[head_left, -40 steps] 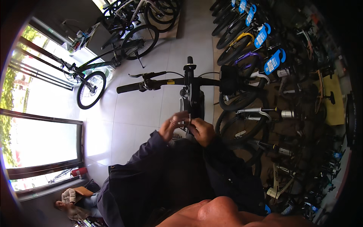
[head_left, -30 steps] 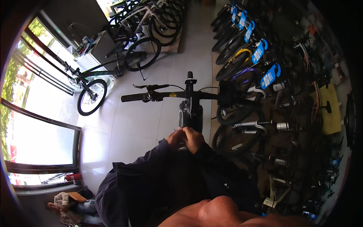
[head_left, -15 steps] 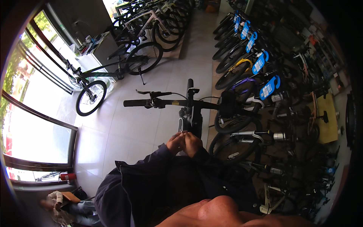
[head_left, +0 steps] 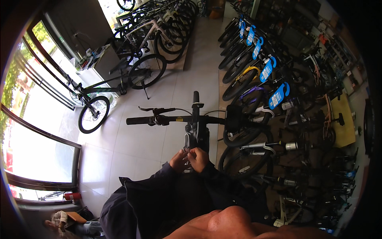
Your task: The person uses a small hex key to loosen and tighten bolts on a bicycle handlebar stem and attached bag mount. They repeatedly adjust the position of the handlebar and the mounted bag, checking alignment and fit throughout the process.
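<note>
Both hands were held together at the bike frame, directly below the stem and handlebar. The L hand and R hand were touching each other, fingers curled narrow around a small part at the frame's top tube; what was pinched could not be resolved, as it was covered by the fingers. A thin pale strip or cable end was seen rising from the fingertips toward the stem.

Key relation: the frame lay straight ahead of the fingers, its long axis running away from the person, approx. vertical in the view. The handlebar crossed it at right angles, L grip extending to the person's left. Both hands were equally near; the R hand sat slightly further fwd.

Materials: frame and bar matte black, tubular, metal or composite (could not be told). Grip was dark, cylindrical, rubber-like. Sleeves were dark fabric. Floor was pale glossy tile, reflective.

Surroundings: a row of bikes w/ blue hang tags stood at right; a dark bike on kickstand stood at left near large windows.
</note>
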